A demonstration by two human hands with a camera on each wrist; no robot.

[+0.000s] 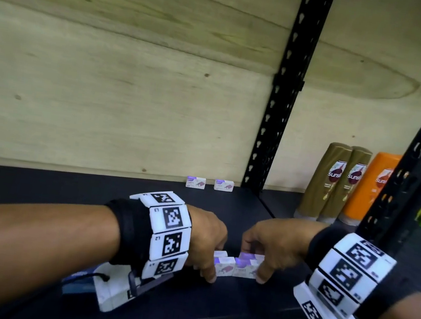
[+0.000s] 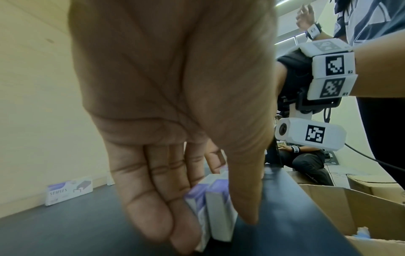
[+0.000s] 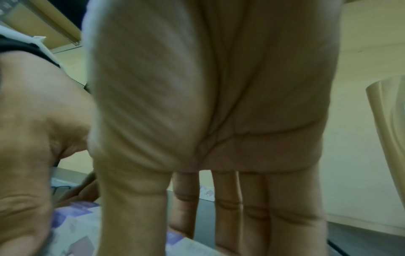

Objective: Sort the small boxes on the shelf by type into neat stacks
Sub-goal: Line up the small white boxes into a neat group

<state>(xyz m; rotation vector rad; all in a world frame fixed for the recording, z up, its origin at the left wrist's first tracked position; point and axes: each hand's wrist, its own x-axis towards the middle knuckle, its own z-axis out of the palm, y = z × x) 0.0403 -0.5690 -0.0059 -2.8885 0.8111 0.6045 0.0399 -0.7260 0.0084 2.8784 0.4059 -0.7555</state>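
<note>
Several small white-and-purple staples boxes (image 1: 236, 267) stand pressed together on edge near the front of the black shelf (image 1: 64, 193). My left hand (image 1: 213, 265) grips their left end. In the left wrist view its fingers (image 2: 153, 207) lie on the far side and its thumb (image 2: 245, 190) on the near side of two boxes (image 2: 219, 213). My right hand (image 1: 254, 264) holds the right end, thumb in front and fingers behind, above the boxes (image 3: 74, 225). Two more staples boxes (image 1: 195, 182) (image 1: 224, 185) stand apart against the back wall.
Two brown shampoo bottles (image 1: 336, 182) and an orange one (image 1: 373, 187) stand at the back right, beyond a black slotted upright (image 1: 278, 114). Another upright (image 1: 418, 175) rises at the front right. An open cardboard carton (image 2: 350, 216) sits below the shelf edge.
</note>
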